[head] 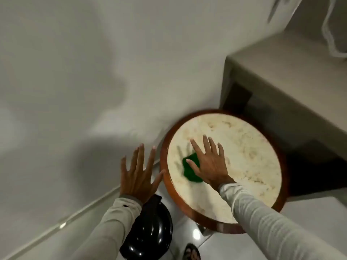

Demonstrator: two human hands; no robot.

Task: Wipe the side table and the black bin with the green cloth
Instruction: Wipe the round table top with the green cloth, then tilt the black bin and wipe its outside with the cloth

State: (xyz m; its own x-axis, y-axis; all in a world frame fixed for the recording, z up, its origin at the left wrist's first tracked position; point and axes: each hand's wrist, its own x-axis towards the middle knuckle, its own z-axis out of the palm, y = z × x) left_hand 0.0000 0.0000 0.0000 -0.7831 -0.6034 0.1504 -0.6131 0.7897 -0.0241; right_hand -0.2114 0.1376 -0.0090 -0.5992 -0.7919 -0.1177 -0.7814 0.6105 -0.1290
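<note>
While the right hand [208, 162] lies flat with fingers spread on the green cloth [190, 168], pressing it to the pale round top of the side counter [244, 147], the left hand [139, 173] hangs open and empty beside the counter's brown rim, its thumb close to that rim. Below the left sleeve [112, 226], the glossy black bin [150, 231] stands on the white floor [225, 246], near the counter.

The side table [244, 147] is sitting in the lower right of the frame, with the cloth [189, 168] lying on its left part under the right hand [208, 162]. The bin [150, 229] is standing lower left of the table, below the left hand [137, 175]. The wall [93, 72] is filling the upper left.
</note>
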